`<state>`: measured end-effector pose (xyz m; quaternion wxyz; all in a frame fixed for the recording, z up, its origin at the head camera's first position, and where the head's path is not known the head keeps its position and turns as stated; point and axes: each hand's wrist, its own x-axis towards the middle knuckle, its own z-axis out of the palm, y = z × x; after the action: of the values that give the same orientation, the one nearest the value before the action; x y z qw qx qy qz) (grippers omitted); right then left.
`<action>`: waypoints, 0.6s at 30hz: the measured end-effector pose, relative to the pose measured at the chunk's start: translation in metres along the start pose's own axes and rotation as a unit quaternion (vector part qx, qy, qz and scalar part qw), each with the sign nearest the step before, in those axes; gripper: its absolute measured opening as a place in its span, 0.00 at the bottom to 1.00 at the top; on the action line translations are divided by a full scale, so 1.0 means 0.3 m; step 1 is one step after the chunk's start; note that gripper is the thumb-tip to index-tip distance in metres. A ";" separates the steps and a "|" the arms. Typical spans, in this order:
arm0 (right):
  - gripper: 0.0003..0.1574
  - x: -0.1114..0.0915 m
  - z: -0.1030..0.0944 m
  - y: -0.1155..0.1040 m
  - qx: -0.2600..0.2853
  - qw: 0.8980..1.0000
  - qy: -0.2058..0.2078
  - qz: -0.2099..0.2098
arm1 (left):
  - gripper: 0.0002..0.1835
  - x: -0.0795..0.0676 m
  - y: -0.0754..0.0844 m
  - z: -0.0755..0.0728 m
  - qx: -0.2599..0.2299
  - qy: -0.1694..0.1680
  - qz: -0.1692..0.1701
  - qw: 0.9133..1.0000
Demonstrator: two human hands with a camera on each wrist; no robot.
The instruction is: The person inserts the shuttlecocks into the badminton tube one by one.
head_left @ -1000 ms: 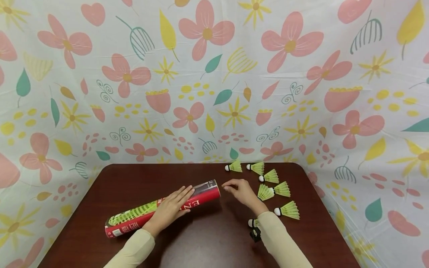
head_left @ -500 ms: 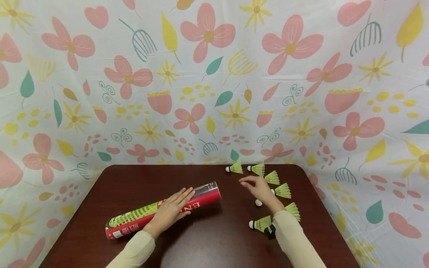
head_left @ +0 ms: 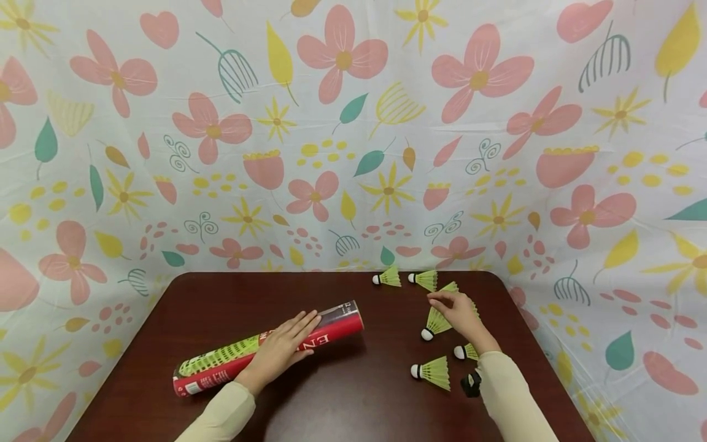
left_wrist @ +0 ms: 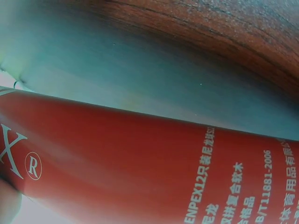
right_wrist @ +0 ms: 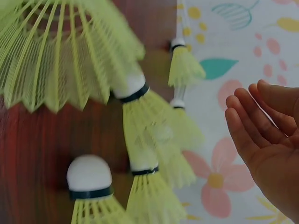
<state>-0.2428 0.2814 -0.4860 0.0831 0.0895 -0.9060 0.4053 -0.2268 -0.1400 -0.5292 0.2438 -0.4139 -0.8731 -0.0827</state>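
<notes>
A red shuttlecock tube (head_left: 331, 334) lies slantwise on the left half of the table, with yellow-green skirts (head_left: 223, 357) showing along its left part. My left hand (head_left: 278, 347) rests across the tube, fingers straight over its top and thumb along the near side. In the left wrist view the tube's printed red wall (left_wrist: 117, 158) fills the lower half. My right hand (head_left: 457, 312) hovers above the shuttlecocks at the right, its fingers loosely bent and holding nothing. Beneath it lies a shuttlecock (head_left: 437, 322), partly covered. The right wrist view shows the same hand (right_wrist: 271, 126) beside several shuttlecocks (right_wrist: 154, 196).
Two shuttlecocks, one at the left (head_left: 386, 277) and one at the right (head_left: 423, 280), lie by the table's back edge. Another shuttlecock (head_left: 432, 372) lies nearer the front. The dark brown table (head_left: 353, 399) stands against a flowered cloth (head_left: 353, 147). A black device (head_left: 471, 383) sits at my right wrist.
My right hand has moved right, away from the tube's right end to over the shuttlecocks, its fingers bare throughout. My left hand and the tube have stayed in place.
</notes>
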 end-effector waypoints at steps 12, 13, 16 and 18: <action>0.15 -0.030 -0.021 0.089 -0.013 1.000 0.012 0.025 | 0.40 -0.002 0.003 0.005 0.002 -0.006 0.000 1.000; 0.15 -0.032 -0.020 0.095 -0.017 0.999 0.013 0.027 | 0.39 -0.002 0.002 0.005 0.002 -0.006 0.001 1.000; 0.16 -0.036 -0.019 0.113 -0.027 0.999 0.005 0.037 | 0.38 -0.002 0.000 0.006 0.002 -0.007 0.001 1.000; 0.16 -0.041 -0.016 0.124 -0.034 0.998 -0.001 0.050 | 0.39 -0.003 -0.001 0.007 -0.001 -0.007 0.002 1.000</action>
<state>-0.2392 0.3106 -0.5123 0.0653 0.0417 -0.9226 0.3778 -0.2273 -0.1399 -0.5314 0.2372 -0.4162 -0.8741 -0.0805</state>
